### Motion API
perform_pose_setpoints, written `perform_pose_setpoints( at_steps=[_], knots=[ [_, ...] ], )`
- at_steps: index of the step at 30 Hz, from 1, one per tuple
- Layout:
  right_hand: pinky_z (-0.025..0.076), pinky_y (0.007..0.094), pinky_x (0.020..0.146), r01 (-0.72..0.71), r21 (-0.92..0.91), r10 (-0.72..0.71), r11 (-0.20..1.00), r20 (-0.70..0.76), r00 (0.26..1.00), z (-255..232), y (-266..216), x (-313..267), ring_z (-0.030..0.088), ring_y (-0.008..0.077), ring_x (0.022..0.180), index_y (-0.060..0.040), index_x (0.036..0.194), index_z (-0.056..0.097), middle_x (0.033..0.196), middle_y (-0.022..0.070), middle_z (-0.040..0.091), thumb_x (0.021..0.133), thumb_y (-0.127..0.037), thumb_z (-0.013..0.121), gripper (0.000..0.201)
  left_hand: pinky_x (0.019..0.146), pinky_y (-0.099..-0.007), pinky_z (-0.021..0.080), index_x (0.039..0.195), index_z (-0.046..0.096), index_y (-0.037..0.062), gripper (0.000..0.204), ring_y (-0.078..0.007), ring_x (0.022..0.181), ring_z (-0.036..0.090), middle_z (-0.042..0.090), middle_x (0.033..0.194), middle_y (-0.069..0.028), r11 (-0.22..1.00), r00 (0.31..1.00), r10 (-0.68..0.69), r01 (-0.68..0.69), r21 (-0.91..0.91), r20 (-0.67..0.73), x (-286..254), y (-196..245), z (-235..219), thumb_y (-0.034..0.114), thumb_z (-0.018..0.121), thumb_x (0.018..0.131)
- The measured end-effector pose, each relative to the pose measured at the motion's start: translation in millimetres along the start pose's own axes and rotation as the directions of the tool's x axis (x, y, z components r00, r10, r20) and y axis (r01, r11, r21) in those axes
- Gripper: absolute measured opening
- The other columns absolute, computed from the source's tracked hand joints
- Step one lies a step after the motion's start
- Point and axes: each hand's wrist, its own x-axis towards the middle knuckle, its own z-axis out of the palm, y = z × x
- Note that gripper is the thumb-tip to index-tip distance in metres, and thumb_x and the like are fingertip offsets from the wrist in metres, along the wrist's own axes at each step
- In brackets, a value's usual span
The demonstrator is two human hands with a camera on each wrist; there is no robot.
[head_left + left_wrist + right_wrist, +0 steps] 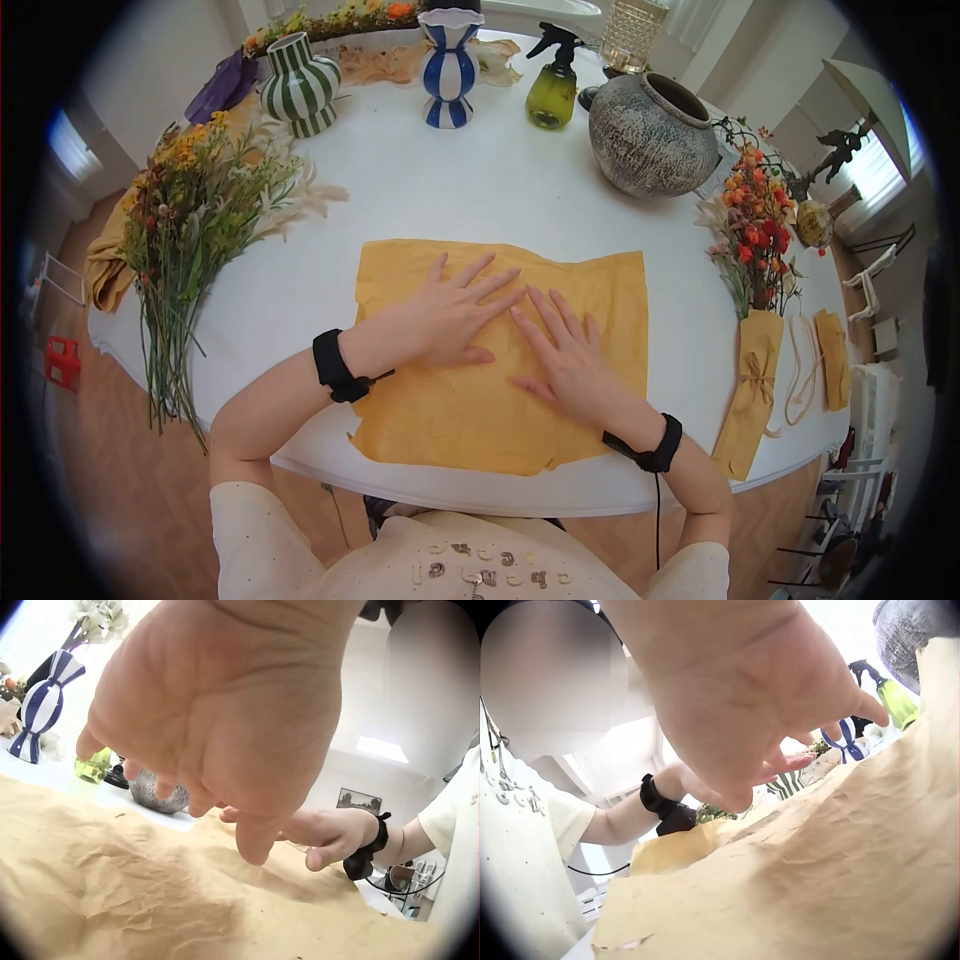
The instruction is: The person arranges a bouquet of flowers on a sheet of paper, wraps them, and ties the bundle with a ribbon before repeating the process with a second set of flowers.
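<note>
A wide sheet of yellow-brown wrapping paper [450, 420] lies spread on the white table, creased, with uneven edges. My left hand [450, 312] rests on its middle, fingers straight and spread. Beside it my right hand [570, 360] lies on the paper too, fingers extended, its fingertips close to those of the left. Fine wrinkles in the paper [135, 877] show under the palm in the left wrist view. From the right wrist view, the right hand [757, 712] hovers flat over the crumpled surface with nothing in its grasp.
Left on the table lies a long-stemmed bouquet [190, 230]. Behind stand a green-striped vase [302, 90], a blue-striped vase [448, 75], a green spray bottle [552, 90] and a grey pot [650, 140]. At right are red-orange flowers [760, 225], a tied paper wrap [750, 390] and cord [797, 375].
</note>
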Motion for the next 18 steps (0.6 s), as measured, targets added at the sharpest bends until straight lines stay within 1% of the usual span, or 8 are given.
perform_pose_setpoints(
  at_steps=[1,3,4,7,9,13,17,18],
  knots=[
    [0.031,0.0619,0.089,-0.002,-0.054,0.005,0.999,0.042,0.999,9,2,5,0.019,0.0363,0.13,-0.0066,0.136,0.025,0.144,0.015,0.013,0.077,-0.034,0.063,0.075,0.098,-0.0593,0.026,0.138,0.022,0.0129,0.086,-0.0352,0.132,0.015,0.017,0.143,-0.0139,1.0,1.0,0.002,-0.002,0.0,-0.004,7,0,3,0.036,0.069,0.07],
    [0.027,0.0675,0.086,-0.061,-0.081,0.068,0.995,0.092,0.993,27,13,7,0.016,0.0369,0.13,-0.0096,0.138,0.022,0.145,0.0127,0.011,0.079,-0.041,0.058,0.076,0.091,-0.0704,0.022,0.141,0.012,0.0182,0.107,-0.0359,0.134,0.003,0.005,0.147,-0.009,0.978,0.915,-0.161,0.199,-0.067,0.369,16,-3,6,0.045,0.075,0.059],
    [0.024,0.0732,0.083,-0.115,-0.107,0.129,0.988,0.14,0.982,30,15,9,0.012,0.0376,0.131,-0.0125,0.139,0.019,0.146,0.0105,0.009,0.08,-0.048,0.054,0.077,0.091,-0.0704,0.022,0.141,0.012,0.0182,0.107,-0.0359,0.134,0.003,0.005,0.147,-0.009,0.977,0.915,-0.166,0.204,-0.067,0.368,14,-5,5,0.045,0.075,0.059],
    [0.022,0.0757,0.081,-0.192,-0.189,0.232,0.963,0.223,0.947,23,22,-8,0.008,0.0393,0.132,-0.0169,0.14,0.017,0.146,0.011,0.007,0.08,-0.056,0.049,0.079,0.088,-0.073,0.021,0.141,0.003,0.0228,0.125,-0.0377,0.134,-0.003,-0.003,0.147,-0.0082,0.979,0.886,-0.141,0.19,-0.068,0.441,-5,-12,2,0.043,0.082,0.047],
    [0.021,0.076,0.081,-0.243,-0.184,0.286,0.953,0.27,0.919,14,32,-22,0.006,0.04,0.132,-0.0173,0.14,0.016,0.146,0.0117,0.005,0.079,-0.057,0.049,0.08,0.088,-0.0738,0.02,0.141,-0.001,0.0251,0.132,-0.0379,0.133,-0.008,-0.01,0.147,-0.009,0.972,0.798,-0.178,0.234,-0.023,0.575,-23,-19,-4,0.038,0.085,0.042],
    [0.019,0.0766,0.082,-0.389,-0.16,0.421,0.907,0.375,0.826,-1,41,-43,-0.001,0.0417,0.132,-0.0158,0.141,0.013,0.146,0.0156,0.0,0.078,-0.059,0.05,0.085,0.088,-0.0734,0.02,0.141,-0.001,0.0219,0.137,-0.0389,0.133,-0.004,-0.006,0.146,-0.0136,0.964,0.829,-0.23,0.266,0.003,0.51,-75,-28,5,0.038,0.086,0.037],
    [0.019,0.0767,0.081,-0.428,-0.153,0.452,0.891,0.4,0.797,-5,30,-62,-0.002,0.0438,0.132,-0.0121,0.141,0.012,0.145,0.0194,-0.001,0.077,-0.059,0.051,0.088,0.088,-0.073,0.019,0.142,0.005,0.0192,0.135,-0.0407,0.133,0.001,0.0,0.146,-0.0167,0.924,0.85,-0.334,0.38,-0.035,0.407,-122,-35,10,0.044,0.085,0.035],
    [0.019,0.0766,0.081,-0.427,-0.18,0.463,0.886,0.409,0.787,-4,26,-67,-0.002,0.0443,0.131,-0.0103,0.14,0.012,0.145,0.0205,-0.001,0.076,-0.058,0.052,0.09,0.089,-0.0732,0.018,0.141,0.01,0.0216,0.125,-0.0368,0.134,0.004,0.002,0.146,-0.0142,0.9,0.837,-0.386,0.433,-0.04,0.388,-129,-33,8,0.041,0.084,0.042]
  ],
)
